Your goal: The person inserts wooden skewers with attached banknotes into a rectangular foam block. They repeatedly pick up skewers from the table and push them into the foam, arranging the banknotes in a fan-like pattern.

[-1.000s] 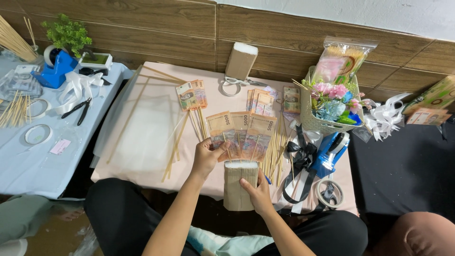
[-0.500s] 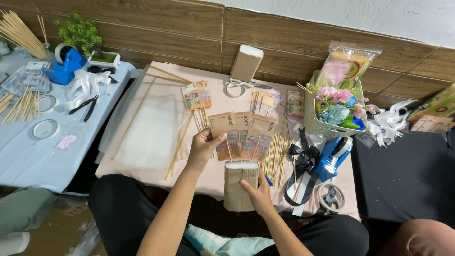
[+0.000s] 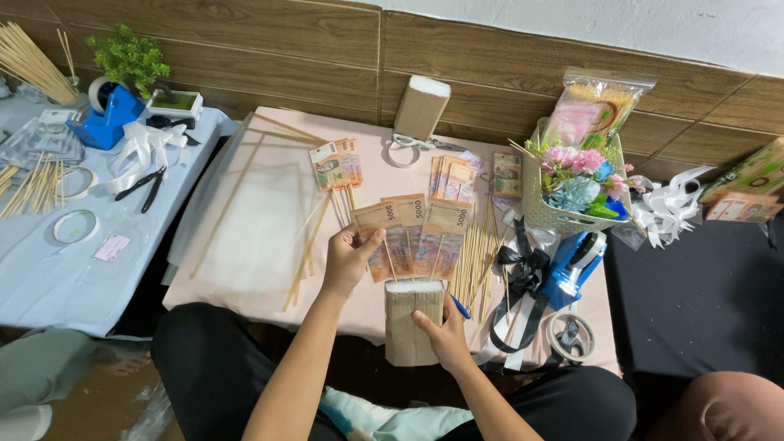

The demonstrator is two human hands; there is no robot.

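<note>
Left hand (image 3: 349,260) raised, fingers pinched together, forearm reaching forward. Right hand (image 3: 445,331) lower, fingers curled in a grip, wrist bent inward.

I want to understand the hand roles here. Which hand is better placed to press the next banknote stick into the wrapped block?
Probably the left hand: it already pinches a banknote on a stick just above the paper-wrapped block. The right hand grips the block's side, steadying it.

One head-worn camera looks steeply down, close over a pink table (image 3: 269,269) against a wood-panelled wall (image 3: 269,65).
</note>
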